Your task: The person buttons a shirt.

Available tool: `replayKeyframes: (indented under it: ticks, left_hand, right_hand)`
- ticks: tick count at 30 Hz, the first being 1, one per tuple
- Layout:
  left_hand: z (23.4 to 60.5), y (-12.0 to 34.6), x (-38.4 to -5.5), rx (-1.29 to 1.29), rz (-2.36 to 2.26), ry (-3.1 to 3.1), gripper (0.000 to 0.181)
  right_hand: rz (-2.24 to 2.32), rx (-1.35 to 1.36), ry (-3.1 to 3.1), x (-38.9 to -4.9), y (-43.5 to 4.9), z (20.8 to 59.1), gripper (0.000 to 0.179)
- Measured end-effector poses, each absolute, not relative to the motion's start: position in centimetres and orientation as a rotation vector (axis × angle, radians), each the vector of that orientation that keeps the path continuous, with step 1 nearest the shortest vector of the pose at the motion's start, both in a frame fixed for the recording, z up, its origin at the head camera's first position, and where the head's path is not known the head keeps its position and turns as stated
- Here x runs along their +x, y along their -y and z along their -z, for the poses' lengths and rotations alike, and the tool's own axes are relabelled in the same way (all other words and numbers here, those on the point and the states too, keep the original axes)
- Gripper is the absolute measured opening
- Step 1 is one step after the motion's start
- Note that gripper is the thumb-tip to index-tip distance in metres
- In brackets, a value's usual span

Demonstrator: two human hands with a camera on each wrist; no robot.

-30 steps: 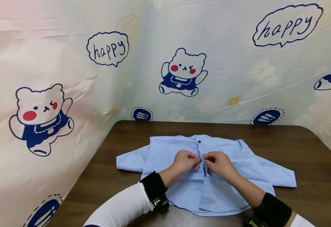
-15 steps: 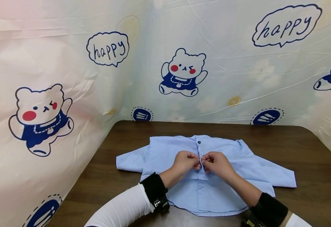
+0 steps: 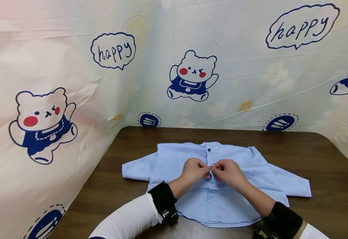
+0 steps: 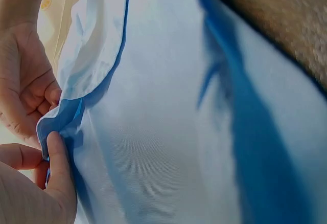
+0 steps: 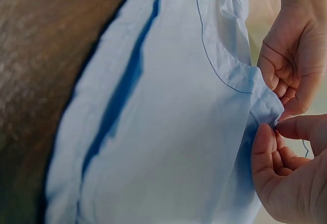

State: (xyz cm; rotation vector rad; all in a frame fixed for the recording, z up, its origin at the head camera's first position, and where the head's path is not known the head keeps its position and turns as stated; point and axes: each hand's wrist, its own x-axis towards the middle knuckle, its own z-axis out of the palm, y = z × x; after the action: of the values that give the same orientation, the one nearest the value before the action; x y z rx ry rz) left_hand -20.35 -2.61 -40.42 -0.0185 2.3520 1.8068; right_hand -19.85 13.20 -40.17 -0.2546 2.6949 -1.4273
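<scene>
A light blue shirt [image 3: 179,152] lies spread on the table, its sleeves out to both sides. One dark button [image 3: 209,150] shows near the collar on the front placket. My left hand [image 3: 194,171] pinches the placket edge from the left, a little below that button. From the right, my right hand [image 3: 229,171] pinches the same edge, fingertips almost meeting the left ones. In the right wrist view a small dark button [image 5: 275,127] sits at the right thumb tip. The cloth is lifted into a fold [image 4: 64,114] between the hands in the left wrist view.
The brown wooden table [image 3: 108,199] ends at a printed curtain [image 3: 236,76] behind and at the left. Black straps [image 3: 163,199] with small devices circle both wrists. A loose thread [image 5: 305,148] hangs by the right hand.
The right hand has shifted slightly left toward the left hand. The lower placket, creased and slanted a second ago, now lies straighter. The left hand has barely moved.
</scene>
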Motion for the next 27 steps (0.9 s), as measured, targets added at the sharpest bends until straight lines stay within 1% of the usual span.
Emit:
replayKeyframes:
  ticks: [6, 10, 17, 22, 25, 27]
  left_hand:
    - [40.4, 2.5, -20.5, 0.037, -1.747, -2.436, 0.011]
    - [40.4, 2.6, -20.7, 0.110, -1.716, -2.479, 0.011]
    - [40.2, 2.9, -21.3, 0.263, -1.597, -2.566, 0.014]
    - [40.3, 3.2, -21.7, 0.311, -1.503, -2.584, 0.014]
    - [40.1, 3.7, -22.0, 0.359, -1.446, -2.598, 0.012]
    - [39.8, 4.5, -22.4, 0.433, -1.348, -2.667, 0.011]
  right_hand:
    - [1.380, -0.333, -2.750, -20.0, -13.2, 40.0, 0.006]
    - [1.410, -0.336, -2.730, -20.1, -13.5, 39.9, 0.007]
    - [1.627, -0.185, -2.456, -20.5, -14.1, 39.7, 0.013]
    - [1.729, -0.125, -2.259, -20.7, -14.4, 39.8, 0.018]
    - [1.696, -0.174, -2.254, -20.8, -14.7, 39.8, 0.017]
    - [1.603, -0.265, -2.357, -20.8, -15.1, 39.6, 0.015]
